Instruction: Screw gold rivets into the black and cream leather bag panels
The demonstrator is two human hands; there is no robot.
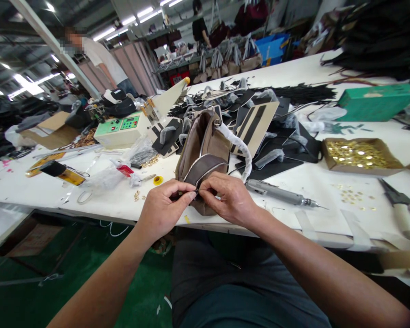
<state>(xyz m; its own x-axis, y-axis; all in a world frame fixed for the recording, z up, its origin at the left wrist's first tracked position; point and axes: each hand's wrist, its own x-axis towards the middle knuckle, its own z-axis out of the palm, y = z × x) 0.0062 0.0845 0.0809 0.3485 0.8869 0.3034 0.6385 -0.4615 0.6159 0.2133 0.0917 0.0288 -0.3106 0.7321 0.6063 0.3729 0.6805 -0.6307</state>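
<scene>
A brown handbag stands at the front edge of the white table, its top gaping open and its handle wrapped in white film. A zipper curves along a dark brown panel toward my fingers. My left hand pinches at the zipper's near end, thumb against forefinger. Right beside it, my right hand is also closed in a pinch, fingertips almost meeting those of the left. A tiny part shows between the fingertips, too small to name. The bag's lower front is partly hidden behind my hands.
On the right lie a grey electric screwdriver, a carton of gold-coloured pieces and pliers. A green-panelled machine stands at the left. Behind the bag are piled black panels. A person stands at the far left.
</scene>
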